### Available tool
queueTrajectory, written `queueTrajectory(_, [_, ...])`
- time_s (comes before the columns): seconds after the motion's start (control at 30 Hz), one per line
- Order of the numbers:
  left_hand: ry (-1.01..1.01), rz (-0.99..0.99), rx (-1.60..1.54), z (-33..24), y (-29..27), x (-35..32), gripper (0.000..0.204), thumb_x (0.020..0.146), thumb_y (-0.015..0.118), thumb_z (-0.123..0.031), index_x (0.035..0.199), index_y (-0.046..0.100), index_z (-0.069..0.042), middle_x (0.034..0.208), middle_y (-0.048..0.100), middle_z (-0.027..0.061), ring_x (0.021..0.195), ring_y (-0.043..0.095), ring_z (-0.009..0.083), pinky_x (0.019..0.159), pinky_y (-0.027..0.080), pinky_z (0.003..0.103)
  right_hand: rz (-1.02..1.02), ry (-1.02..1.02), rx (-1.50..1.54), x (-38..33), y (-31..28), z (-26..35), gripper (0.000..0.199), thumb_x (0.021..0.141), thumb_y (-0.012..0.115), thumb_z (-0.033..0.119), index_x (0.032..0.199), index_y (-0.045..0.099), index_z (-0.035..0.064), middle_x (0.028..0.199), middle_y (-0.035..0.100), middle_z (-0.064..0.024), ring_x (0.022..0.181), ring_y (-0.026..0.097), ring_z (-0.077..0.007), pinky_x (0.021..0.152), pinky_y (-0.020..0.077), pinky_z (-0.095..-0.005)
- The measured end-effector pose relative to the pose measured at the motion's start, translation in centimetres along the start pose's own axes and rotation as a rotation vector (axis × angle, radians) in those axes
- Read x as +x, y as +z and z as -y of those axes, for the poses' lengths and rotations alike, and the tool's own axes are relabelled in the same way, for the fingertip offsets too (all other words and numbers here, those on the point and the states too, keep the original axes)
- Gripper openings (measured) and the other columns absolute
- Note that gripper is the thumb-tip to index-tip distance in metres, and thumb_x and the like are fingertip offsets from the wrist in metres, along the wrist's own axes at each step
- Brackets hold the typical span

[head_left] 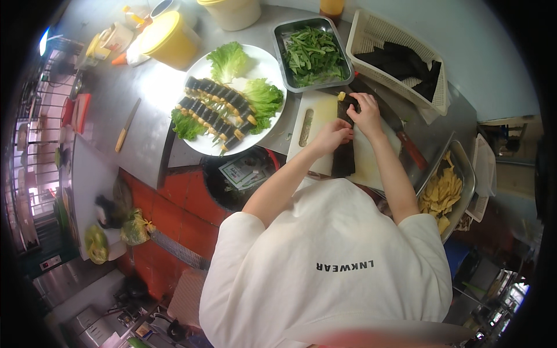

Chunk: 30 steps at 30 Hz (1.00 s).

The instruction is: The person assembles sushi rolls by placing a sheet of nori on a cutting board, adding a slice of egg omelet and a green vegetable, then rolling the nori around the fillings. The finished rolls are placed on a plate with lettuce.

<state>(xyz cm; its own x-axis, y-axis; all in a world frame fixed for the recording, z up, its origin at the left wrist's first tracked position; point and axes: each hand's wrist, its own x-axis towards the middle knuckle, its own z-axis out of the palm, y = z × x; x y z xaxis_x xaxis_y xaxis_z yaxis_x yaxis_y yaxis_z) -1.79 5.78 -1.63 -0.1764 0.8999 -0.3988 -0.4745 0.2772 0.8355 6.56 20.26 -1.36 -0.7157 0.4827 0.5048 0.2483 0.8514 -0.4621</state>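
A long dark seaweed roll (343, 156) lies on a white cutting board (316, 110) in front of me. My left hand (332, 134) presses on the roll's middle with curled fingers. My right hand (366, 113) pinches the far end, where a bit of yellow filling (342, 95) shows. Left of the board is a white plate (264, 58) carrying several finished seaweed rolls (217, 107) on lettuce leaves.
A metal tray of green leaves (313, 55) and a white basket of dark seaweed sheets (400, 58) stand behind the board. A red-handled knife (411, 149) and a metal tray of yellow slices (444, 191) are at the right. A wooden-handled knife (125, 129) and a yellow bowl (168, 37) are at the left.
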Motion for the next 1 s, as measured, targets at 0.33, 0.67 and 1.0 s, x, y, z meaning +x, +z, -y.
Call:
queueTrajectory(0.33, [-0.147, -0.088, -0.618, -1.5, -1.3, -1.2, 0.053, 0.089, 0.052, -0.053, 0.109, 0.056, -0.004, 0.107, 0.059, 0.0134, 0.103, 0.059, 0.0296, 0.095, 0.043, 0.054, 0.147, -0.212, 0.149, -0.4, -4.0, 4.4, 0.032, 0.069, 0.064, 0.003, 0.100, 0.061, 0.0044, 0.099, 0.059, -0.0099, 0.097, 0.055, -0.0297, 0.087, 0.0447, -0.0401])
queueTrajectory(0.67, [-0.032, -0.098, -0.412, -1.0, -0.4, -1.7, 0.025, 0.092, 0.059, -0.016, 0.112, 0.055, -0.002, 0.109, 0.060, 0.0072, 0.103, 0.060, 0.0182, 0.088, 0.051, 0.043, 0.445, 0.484, 1.016, -1.8, -4.0, 2.9, 0.027, 0.084, 0.064, 0.002, 0.111, 0.061, 0.0025, 0.103, 0.060, -0.0051, 0.099, 0.057, -0.0123, 0.089, 0.0468, -0.0277])
queueTrajectory(1.0, [0.181, -0.152, 0.010, 2.0, 0.7, -1.7, 0.033, 0.087, 0.063, -0.015, 0.114, 0.057, 0.002, 0.107, 0.063, 0.0107, 0.103, 0.061, 0.0206, 0.089, 0.049, 0.032, 0.445, 0.244, 1.104, 7.5, 1.4, 8.3, 0.028, 0.085, 0.066, 0.004, 0.112, 0.062, 0.0048, 0.100, 0.064, -0.0015, 0.084, 0.057, -0.0086, 0.076, 0.0473, -0.0219])
